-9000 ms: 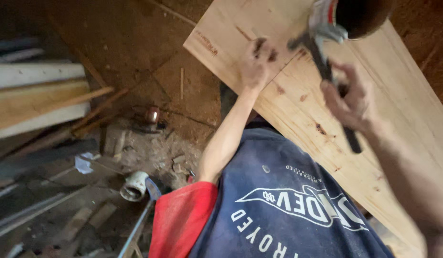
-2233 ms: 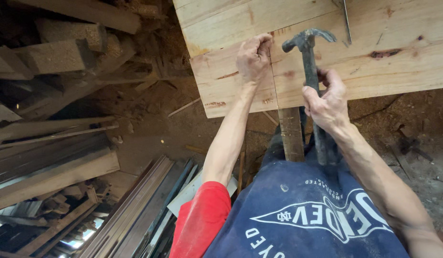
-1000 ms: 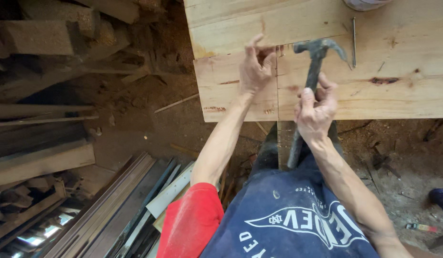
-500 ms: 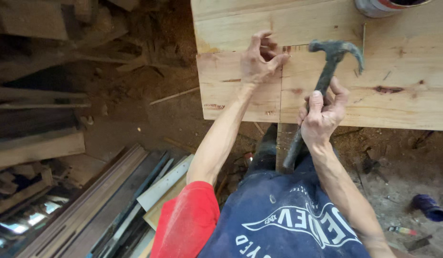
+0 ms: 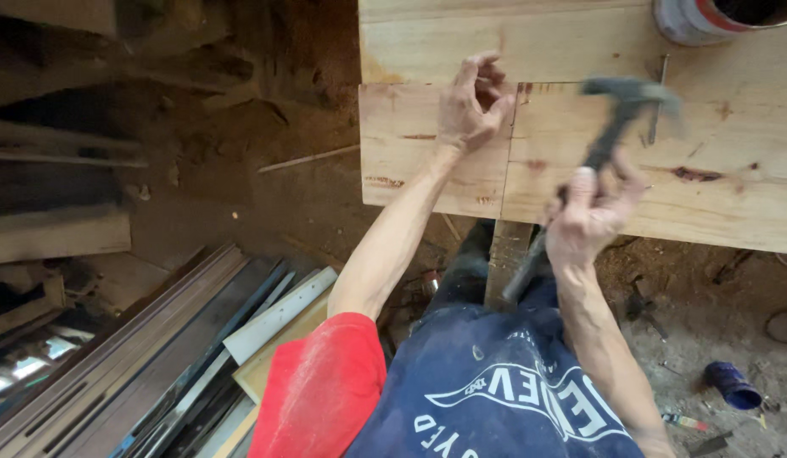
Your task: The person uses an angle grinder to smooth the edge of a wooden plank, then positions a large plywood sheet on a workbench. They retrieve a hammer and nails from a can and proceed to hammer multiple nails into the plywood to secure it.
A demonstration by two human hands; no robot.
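our left hand (image 5: 471,106) pinches a nail upright on the plank (image 5: 580,153) to steady it, while our right hand (image 5: 590,216) grips the raised hammer (image 5: 610,127).

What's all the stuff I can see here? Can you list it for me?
boards: two, pale wood, laid edge to edge across the top
hammer: one, dark, blurred, raised over the boards
long nail: one, grey, lying on the boards near the can
can: one, white with a red band, top right on the boards
post: one, wood, under the boards
planks: a stack, grey and pale, bottom left
small tub: one, blue, on the dirt bottom right
left hand: fingers pinched on the boards at the seam
right hand: gripping the hammer handle
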